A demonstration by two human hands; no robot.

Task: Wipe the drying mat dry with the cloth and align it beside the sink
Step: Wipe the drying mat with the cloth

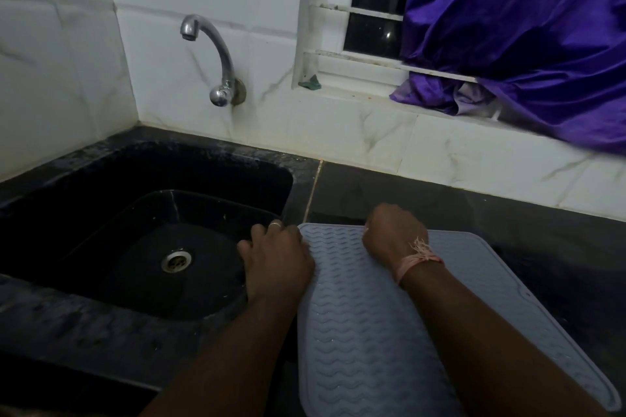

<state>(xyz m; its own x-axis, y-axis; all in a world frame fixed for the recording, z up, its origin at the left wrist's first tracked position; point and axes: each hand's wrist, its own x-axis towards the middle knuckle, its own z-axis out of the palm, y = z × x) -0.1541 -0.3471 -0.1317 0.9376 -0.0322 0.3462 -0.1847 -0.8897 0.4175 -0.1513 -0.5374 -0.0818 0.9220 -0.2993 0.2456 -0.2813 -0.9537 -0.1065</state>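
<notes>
I see the drying mat (pixel 372 315) lying flat on the dark counter (pixel 508 213), occupying the 5 o'clock region of the view. It is pale grey-blue with wavy ribs. Its left long edge runs just beside the right rim of the black sink (pixel 101 162), which fills the 9 o'clock region.

Left hand (pixel 276 261): positioned at the mat's far-left corner, over the sink rim. The fingers curl downward at the mat's edge; I cannot tell whether they actually grip it. A ring shows on one finger.

Right hand (pixel 393 234): positioned on the mat's far edge, at about 1 o'clock from the left hand. The fingers are curled under toward the mat; what they have hold of, if anything, is hidden. A pink thread (pixel 420 257) is tied around the wrist.

A metal tap (pixel 213 57) projects from the white tiled wall at 11 o'clock. A purple fabric (pixel 525 37) hangs over the window bars at 2 o'clock.
</notes>
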